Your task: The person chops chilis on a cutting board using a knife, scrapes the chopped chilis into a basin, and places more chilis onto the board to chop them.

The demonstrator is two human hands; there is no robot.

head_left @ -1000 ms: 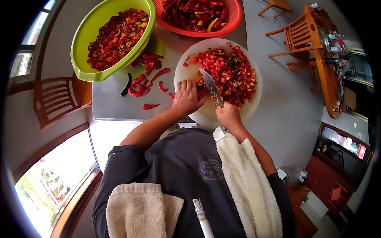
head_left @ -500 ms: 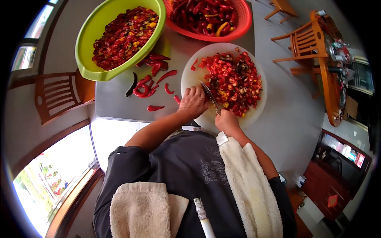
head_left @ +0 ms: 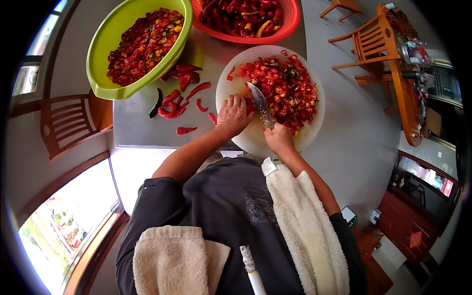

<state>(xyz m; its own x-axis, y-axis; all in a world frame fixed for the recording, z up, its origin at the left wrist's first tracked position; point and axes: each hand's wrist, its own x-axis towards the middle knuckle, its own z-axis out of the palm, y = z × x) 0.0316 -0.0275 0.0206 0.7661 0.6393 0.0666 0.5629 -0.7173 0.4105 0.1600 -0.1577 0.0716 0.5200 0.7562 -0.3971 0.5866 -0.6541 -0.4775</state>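
Observation:
My right hand (head_left: 280,139) is closed round the handle of a kitchen knife (head_left: 260,103), whose broad blade is tilted and dotted with seeds. Just left of the blade, my left hand (head_left: 234,116) presses curled fingers on red chili peppers (head_left: 250,105), mostly hidden beneath them. Both hands are over a round white cutting board (head_left: 228,86). Chopped red chili (head_left: 287,88), with some yellow and dark bits, is heaped on the board right of the knife. Several whole red chilies (head_left: 198,90) and a dark one (head_left: 156,103) lie on the table to the left.
A green basin (head_left: 101,92) of chopped chilies stands at the table's back left. Beside it is a red basket (head_left: 291,29) of whole chilies. The grey table (head_left: 132,130) has its near edge by my body. Wooden chairs (head_left: 69,120) stand around. A cigarette (head_left: 253,275) juts up close below the camera.
The knife blade has turned to show more of its flat face, and it has moved slightly off my left fingers. The whole view has shifted a little.

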